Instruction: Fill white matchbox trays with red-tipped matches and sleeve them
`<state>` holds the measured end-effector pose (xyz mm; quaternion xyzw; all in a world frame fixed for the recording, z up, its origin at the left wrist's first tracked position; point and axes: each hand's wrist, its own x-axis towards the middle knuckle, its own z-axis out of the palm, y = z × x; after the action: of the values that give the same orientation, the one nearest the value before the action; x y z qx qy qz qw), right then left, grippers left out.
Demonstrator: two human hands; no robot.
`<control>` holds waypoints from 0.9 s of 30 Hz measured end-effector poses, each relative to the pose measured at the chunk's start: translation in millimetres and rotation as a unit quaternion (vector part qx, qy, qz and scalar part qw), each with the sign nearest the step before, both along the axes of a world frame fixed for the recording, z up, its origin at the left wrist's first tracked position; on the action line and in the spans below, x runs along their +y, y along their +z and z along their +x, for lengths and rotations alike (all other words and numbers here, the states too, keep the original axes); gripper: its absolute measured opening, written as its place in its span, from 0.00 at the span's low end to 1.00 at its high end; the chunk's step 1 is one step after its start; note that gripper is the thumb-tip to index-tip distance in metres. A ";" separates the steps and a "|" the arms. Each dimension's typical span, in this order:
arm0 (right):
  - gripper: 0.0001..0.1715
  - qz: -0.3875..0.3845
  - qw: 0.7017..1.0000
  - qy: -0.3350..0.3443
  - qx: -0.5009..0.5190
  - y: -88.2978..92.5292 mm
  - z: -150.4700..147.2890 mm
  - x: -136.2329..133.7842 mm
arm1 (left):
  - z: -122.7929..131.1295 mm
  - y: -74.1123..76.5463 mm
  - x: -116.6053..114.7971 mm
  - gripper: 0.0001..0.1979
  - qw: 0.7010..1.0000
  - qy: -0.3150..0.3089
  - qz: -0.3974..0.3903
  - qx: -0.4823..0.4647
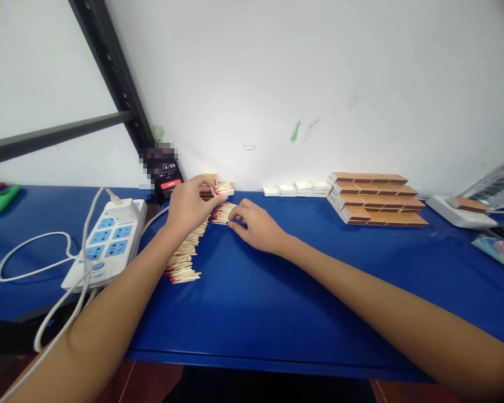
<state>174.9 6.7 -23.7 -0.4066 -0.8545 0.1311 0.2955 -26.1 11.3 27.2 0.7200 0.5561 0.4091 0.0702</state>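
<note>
My left hand [192, 204] is closed in a pinch, with a match [213, 191] showing between thumb and fingers. Just behind its fingertips, loose matches [224, 188] lie on top of matchboxes by the wall. My right hand [258, 225] has its fingers curled and closed at the pale ends of a small bunch of matches [220, 213] on the blue table. The red heads of that bunch point left. A long row of matches [185, 263] runs toward me beneath my left wrist, partly hidden by that hand.
White matchbox trays [304, 188] line the wall, with stacked brown matchboxes [372, 200] to their right. At left lie a power strip [109, 240] with looping white cables and a phone [168, 179] leaning upright. A white device [457, 211] bearing a matchbox is far right.
</note>
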 end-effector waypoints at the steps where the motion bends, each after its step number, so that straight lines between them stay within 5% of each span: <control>1: 0.03 -0.004 1.000 0.006 -0.012 -0.7 -4.6 -0.2 | -0.2 0.4 -0.3 0.13 1.000 0.005 0.000 -0.004; 15: 0.07 -0.005 0.988 -0.012 -0.153 6.5 -26.7 4.9 | -4.1 -4.0 2.5 0.13 1.000 0.003 0.009 -0.004; 22: 0.06 0.022 0.993 -0.032 -0.114 21.6 36.1 -22.2 | 10.4 -10.2 -4.6 0.16 0.995 -0.060 -0.006 0.084; 27: 0.09 0.022 0.997 -0.027 -0.076 15.9 92.8 -54.6 | 34.8 -16.6 -26.4 0.15 0.978 -0.143 0.012 0.151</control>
<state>267.6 -48.0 -7.8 -0.4320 -0.8657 0.0732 0.2420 8.7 -15.2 10.5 0.8464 0.4467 0.2879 0.0342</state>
